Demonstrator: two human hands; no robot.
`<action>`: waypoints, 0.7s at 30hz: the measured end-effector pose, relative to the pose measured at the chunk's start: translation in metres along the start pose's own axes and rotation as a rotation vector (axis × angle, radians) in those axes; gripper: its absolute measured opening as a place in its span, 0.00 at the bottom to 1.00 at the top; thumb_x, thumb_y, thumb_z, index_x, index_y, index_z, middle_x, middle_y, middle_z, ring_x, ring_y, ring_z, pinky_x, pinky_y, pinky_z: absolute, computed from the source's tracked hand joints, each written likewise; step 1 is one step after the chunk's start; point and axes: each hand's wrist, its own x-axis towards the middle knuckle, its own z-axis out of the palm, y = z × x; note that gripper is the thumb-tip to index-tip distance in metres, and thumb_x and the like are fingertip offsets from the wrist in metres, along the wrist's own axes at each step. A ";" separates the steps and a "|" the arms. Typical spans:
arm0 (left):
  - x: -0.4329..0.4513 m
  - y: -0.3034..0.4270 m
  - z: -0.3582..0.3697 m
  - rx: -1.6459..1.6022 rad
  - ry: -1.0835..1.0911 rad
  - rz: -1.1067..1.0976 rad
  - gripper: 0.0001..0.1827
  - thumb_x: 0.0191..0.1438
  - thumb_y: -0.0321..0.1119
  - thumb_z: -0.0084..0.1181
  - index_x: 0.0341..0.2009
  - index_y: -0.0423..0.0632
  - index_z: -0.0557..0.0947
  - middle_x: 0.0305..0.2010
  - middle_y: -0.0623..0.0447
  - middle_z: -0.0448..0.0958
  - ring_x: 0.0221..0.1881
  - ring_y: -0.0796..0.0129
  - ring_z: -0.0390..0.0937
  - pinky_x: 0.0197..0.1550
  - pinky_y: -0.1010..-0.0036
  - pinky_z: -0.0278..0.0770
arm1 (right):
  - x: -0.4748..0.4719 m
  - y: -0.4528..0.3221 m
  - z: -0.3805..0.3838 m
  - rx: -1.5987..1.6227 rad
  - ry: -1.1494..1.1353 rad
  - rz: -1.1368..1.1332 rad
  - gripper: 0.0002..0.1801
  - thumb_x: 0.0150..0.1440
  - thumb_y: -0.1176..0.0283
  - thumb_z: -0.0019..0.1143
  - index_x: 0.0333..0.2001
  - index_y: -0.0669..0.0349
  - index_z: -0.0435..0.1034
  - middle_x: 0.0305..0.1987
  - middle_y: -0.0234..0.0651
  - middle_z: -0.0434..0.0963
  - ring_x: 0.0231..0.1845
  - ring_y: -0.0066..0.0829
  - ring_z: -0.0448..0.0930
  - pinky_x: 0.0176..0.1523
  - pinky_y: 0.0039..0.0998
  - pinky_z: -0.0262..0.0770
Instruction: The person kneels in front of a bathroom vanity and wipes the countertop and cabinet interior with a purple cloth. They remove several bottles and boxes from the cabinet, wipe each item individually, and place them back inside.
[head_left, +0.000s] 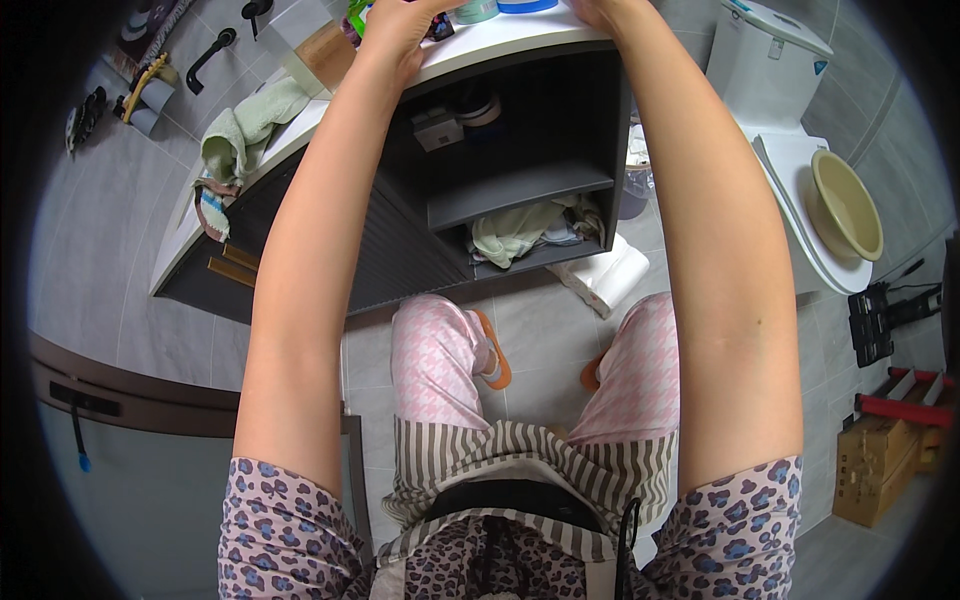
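Both arms reach forward to the white countertop (517, 34) of a dark bathroom cabinet. My left hand (401, 30) is at the top edge of the view, beside a green package (357, 16) and a small dark patterned item (441, 28); its fingers are cut off by the frame. A pale green container (477, 10) and a blue-and-white item (527, 5) stand between the hands. Of my right hand (598, 10), only the part near the wrist shows, at the counter's right end; what it touches is out of view.
Cloths (510, 229) and small boxes (437, 129) lie on the open shelves. A green towel (255, 124) hangs over the counter's left part. Wrapped paper rolls (606, 274) lie on the floor by a trash bin (634, 184). A beige basin (846, 206) rests on the toilet lid (776, 161).
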 end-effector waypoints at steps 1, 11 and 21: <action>-0.001 0.001 -0.004 0.045 0.014 -0.006 0.15 0.42 0.19 0.61 0.38 0.40 0.77 0.31 0.53 0.77 0.28 0.71 0.74 0.30 0.78 0.72 | 0.000 0.000 0.001 -0.021 0.023 0.007 0.37 0.45 0.63 0.68 0.56 0.64 0.60 0.55 0.42 0.70 0.58 0.33 0.67 0.59 0.35 0.62; -0.018 -0.005 -0.018 0.352 0.176 0.219 0.33 0.42 0.24 0.64 0.55 0.34 0.67 0.44 0.47 0.75 0.41 0.66 0.74 0.43 0.74 0.74 | 0.000 0.004 0.002 -0.176 0.306 0.020 0.49 0.44 0.59 0.68 0.63 0.68 0.51 0.62 0.50 0.62 0.64 0.38 0.61 0.64 0.34 0.57; -0.138 -0.014 0.009 1.150 -0.246 1.441 0.26 0.44 0.26 0.61 0.50 0.61 0.77 0.57 0.57 0.68 0.59 0.63 0.64 0.62 0.65 0.64 | -0.003 0.011 -0.031 -0.200 0.490 -0.311 0.34 0.51 0.63 0.60 0.60 0.62 0.60 0.60 0.45 0.66 0.61 0.36 0.65 0.62 0.33 0.61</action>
